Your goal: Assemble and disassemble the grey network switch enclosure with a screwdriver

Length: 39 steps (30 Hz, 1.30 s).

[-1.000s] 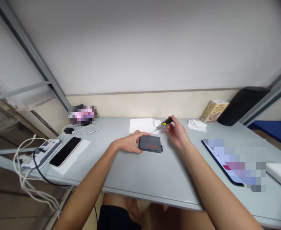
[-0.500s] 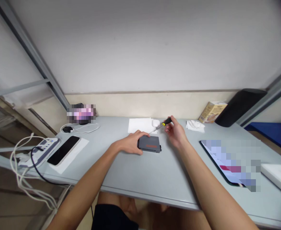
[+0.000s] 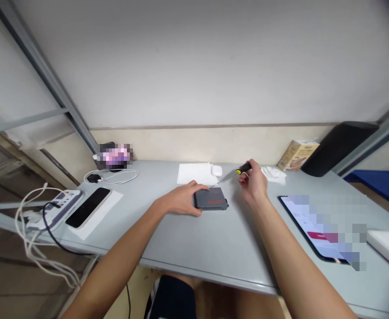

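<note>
A flat dark grey box (image 3: 211,199) with red lettering and a row of slots along its front lies on the desk. My left hand (image 3: 185,199) grips its left end, thumb at the near edge and fingers at the far edge. My right hand (image 3: 254,182) is closed around a screwdriver (image 3: 244,168) with a black and yellow handle. The thin shaft slants down to the left, its tip near the far edge of the box; whether it touches cannot be made out. Behind the box lie white paper (image 3: 193,173) and a small white case (image 3: 217,170).
A power strip (image 3: 63,206) with tangled cables and a phone (image 3: 90,208) on paper are at the left. On the right are a tablet (image 3: 313,235), crumpled tissue (image 3: 274,174), a yellow carton (image 3: 298,155) and a black cylinder (image 3: 340,148). A wall closes off the back.
The box and my left hand have shifted slightly to the right. My right hand has moved right with the screwdriver, uncovering the small white case.
</note>
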Available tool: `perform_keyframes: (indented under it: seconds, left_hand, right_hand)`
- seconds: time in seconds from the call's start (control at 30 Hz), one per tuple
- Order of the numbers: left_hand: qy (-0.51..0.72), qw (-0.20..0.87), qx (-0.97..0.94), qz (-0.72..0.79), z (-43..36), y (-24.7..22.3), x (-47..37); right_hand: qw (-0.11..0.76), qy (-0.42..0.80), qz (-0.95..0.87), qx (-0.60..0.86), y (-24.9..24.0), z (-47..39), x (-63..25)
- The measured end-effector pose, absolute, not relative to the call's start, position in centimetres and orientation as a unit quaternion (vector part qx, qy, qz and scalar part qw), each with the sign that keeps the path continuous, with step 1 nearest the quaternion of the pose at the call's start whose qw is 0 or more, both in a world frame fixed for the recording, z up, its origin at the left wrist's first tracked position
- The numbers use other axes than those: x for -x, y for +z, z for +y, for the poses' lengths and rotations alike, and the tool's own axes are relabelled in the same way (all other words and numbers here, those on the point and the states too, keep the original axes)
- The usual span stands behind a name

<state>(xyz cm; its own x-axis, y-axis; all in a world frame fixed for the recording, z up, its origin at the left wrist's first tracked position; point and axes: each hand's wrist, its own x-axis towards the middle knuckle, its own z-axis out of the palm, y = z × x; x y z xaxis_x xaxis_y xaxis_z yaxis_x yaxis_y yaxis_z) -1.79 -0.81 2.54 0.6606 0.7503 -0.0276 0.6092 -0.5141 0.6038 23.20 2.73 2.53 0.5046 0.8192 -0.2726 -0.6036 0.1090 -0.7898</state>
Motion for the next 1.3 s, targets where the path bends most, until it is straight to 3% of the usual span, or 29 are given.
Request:
perform_keyframes:
  seconds: [0.13, 0.4, 0.83, 1.13, 1.3]
  left_hand:
    - [0.141, 0.301, -0.852, 0.405, -1.3, 3.1, 1.2]
    - [0.181, 0.360, -0.825, 0.396, -1.1, 2.2, 0.8]
    - [0.192, 0.415, -0.790, 0.408, -0.5, 2.0, 1.0]
    - [0.238, 0.449, -0.767, 0.392, -0.1, 1.6, 0.9]
    - [0.316, 0.407, -0.764, 0.387, 0.2, 1.8, 0.9]
  right_hand:
    - [0.737, 0.462, -0.099, 0.483, 2.4, 2.9, -23.5]
    - [0.775, 0.471, -0.183, 0.380, 3.9, 2.1, -22.6]
    - [0.734, 0.564, -0.129, 0.356, 3.9, 2.1, -22.9]
    - [0.743, 0.478, -0.278, 0.378, 3.9, 1.6, -21.3]
    - [0.719, 0.458, -0.355, 0.384, 3.7, 1.4, -20.4]
